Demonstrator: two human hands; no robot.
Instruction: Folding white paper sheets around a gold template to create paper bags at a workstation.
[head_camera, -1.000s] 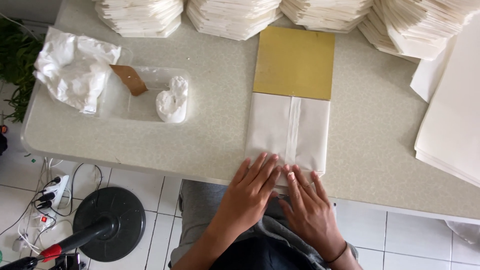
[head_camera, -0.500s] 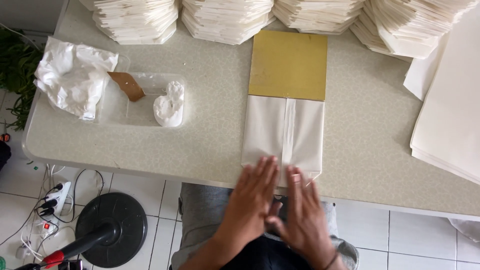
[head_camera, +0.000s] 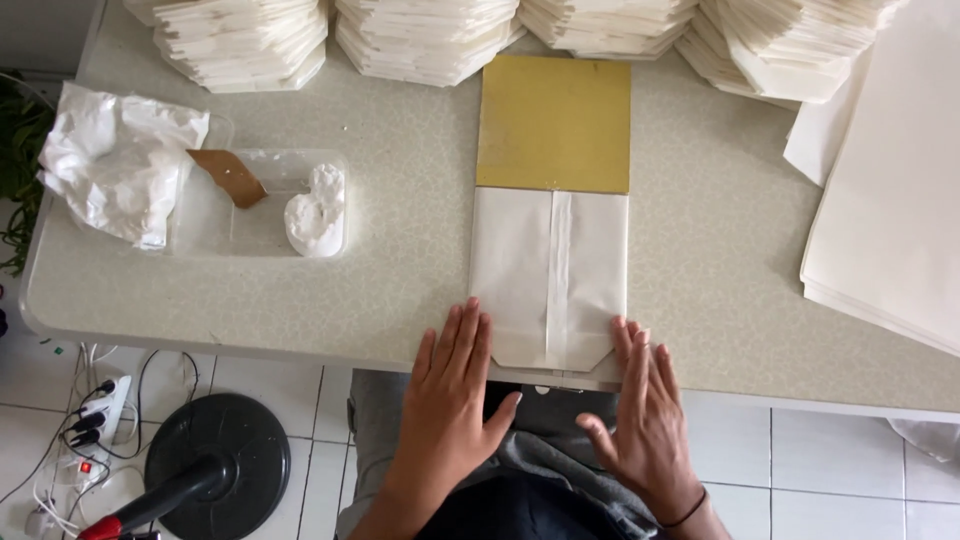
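— What lies under the person's hands?

— A flat white folded paper bag (head_camera: 548, 275) with a raised centre seam, matte and smooth, its near corners folded in to a blunt taper. It sits at the near edge of the speckled grey stone-look table (head_camera: 400, 280), and its long axis runs away from the person, tapered end toward them.

— And the far end?

— It meets a rectangular ochre-yellow board (head_camera: 554, 123), stiff and flat, lying in line with the bag.

— How are the hands placed?

— Both are open and flat, gripping nothing. The left hand (head_camera: 450, 400) has its fingertips at the bag's near left corner; the right hand (head_camera: 645, 415) has its fingertips at the near right corner. They are apart, one on each side.

— What else is around?

— Fanned stacks of cream paper bags (head_camera: 430, 40) line the far edge, and large white sheets (head_camera: 890, 200) lie to the right. On the left, a clear plastic tray (head_camera: 255, 205) holds a lump of white paste (head_camera: 315, 212) and a brown card scraper (head_camera: 228, 176), beside a crumpled white plastic bag (head_camera: 115, 160)
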